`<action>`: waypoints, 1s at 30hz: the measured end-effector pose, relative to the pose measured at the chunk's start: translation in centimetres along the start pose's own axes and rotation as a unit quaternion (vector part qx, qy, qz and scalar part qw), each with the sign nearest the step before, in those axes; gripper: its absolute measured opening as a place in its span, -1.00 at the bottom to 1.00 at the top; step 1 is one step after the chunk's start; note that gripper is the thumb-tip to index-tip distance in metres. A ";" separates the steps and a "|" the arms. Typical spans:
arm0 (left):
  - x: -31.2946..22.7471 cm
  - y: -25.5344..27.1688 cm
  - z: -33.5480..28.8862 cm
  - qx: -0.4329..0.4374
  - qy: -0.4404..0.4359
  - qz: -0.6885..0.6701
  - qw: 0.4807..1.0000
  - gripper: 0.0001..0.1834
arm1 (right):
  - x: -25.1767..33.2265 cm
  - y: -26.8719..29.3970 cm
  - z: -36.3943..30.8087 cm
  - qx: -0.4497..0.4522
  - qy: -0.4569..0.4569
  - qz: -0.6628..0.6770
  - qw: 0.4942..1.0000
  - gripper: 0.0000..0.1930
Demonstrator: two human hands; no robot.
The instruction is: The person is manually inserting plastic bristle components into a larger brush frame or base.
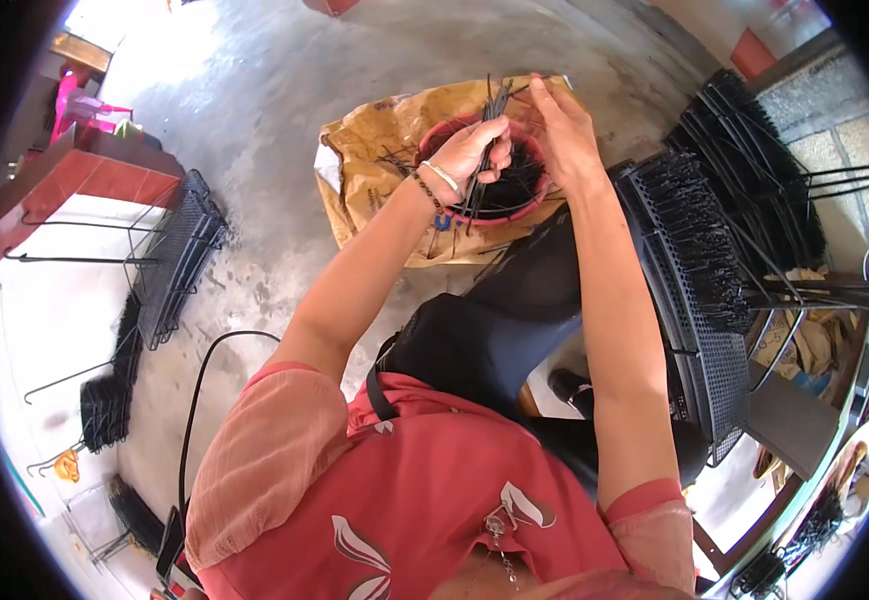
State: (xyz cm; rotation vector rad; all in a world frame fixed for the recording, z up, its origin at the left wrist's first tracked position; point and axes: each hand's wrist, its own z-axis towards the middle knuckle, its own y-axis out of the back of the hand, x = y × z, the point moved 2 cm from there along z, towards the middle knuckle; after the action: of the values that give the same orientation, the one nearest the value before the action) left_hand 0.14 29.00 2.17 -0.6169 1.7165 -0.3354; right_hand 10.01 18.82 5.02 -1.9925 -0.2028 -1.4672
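Fingers (495, 127), L hand (466, 150) tight round blk strips (495, 102), R hand (566, 132) unclear, over blue-printed sack (362, 140)

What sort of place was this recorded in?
Probably a small workshop. Black mesh racks stand stacked at the right, a red basin of thin dark strips sits on a brown sack, and the floor looks like bare concrete.

Basin (506, 217) on sack (364, 130) on flr (264, 130). L hand (470, 152) w/ strips (495, 106) over basin, R hand (564, 138) to R. Racks (682, 300) L & R of sack.
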 end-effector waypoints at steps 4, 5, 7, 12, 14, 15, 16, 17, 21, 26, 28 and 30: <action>-0.1 -2.2 -0.7 0.075 0.056 -0.044 0.995 -0.73 | 1.5 0.7 0.1 -0.054 0.033 -0.051 0.997 -0.78; 0.1 -2.8 -0.6 0.099 0.072 -0.081 0.989 -0.73 | 2.1 1.2 0.2 -0.062 0.037 -0.052 0.996 -0.78; 0.4 -4.7 -0.5 0.124 0.088 -0.149 0.977 -0.73 | 4.4 2.2 -0.4 -0.076 0.122 -0.016 0.989 -0.83; -0.3 -9.4 -0.7 0.161 0.133 -0.341 0.917 -0.70 | 12.3 4.9 -5.6 -0.163 0.351 -0.103 0.916 -0.81; -1.4 -11.4 -0.4 0.207 0.151 -0.387 0.886 -0.71 | 14.3 6.2 -9.0 -0.144 0.417 -0.052 0.896 -0.83; -2.0 -13.1 -0.7 0.246 0.138 -0.376 0.883 -0.73 | 15.4 7.6 -11.2 -0.169 0.425 -0.064 0.887 -0.83; -2.5 -14.8 -0.9 0.284 0.120 -0.366 0.878 -0.74 | 16.1 8.9 -13.5 -0.189 0.400 -0.063 0.895 -0.82; -2.6 -16.7 -0.7 0.301 0.102 -0.353 0.880 -0.75 | 16.6 10.3 -15.6 -0.209 0.374 -0.059 0.902 -0.79; -0.4 -22.8 0.4 0.266 0.032 -0.163 0.950 -0.74 | 18.5 18.9 -24.4 -0.368 0.435 -0.208 0.795 -0.68; 5.6 -28.8 -1.5 0.266 0.130 0.015 0.955 -0.80 | 16.6 29.0 -30.0 -0.477 0.366 -0.365 0.711 -0.65; 8.7 -29.9 -1.9 0.332 0.147 0.070 0.929 -0.77 | 15.5 30.9 -29.8 -0.482 0.343 -0.389 0.706 -0.66; 11.4 -30.1 -1.8 0.371 0.182 0.107 0.905 -0.71 | 14.4 32.8 -29.1 -0.491 0.326 -0.417 0.692 -0.69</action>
State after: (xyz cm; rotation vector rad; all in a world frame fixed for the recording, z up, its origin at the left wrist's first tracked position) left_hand 3.41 -2.23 9.44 0.2089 1.8049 -0.9327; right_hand 7.66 -27.09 9.45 -1.9467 0.0404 -3.3464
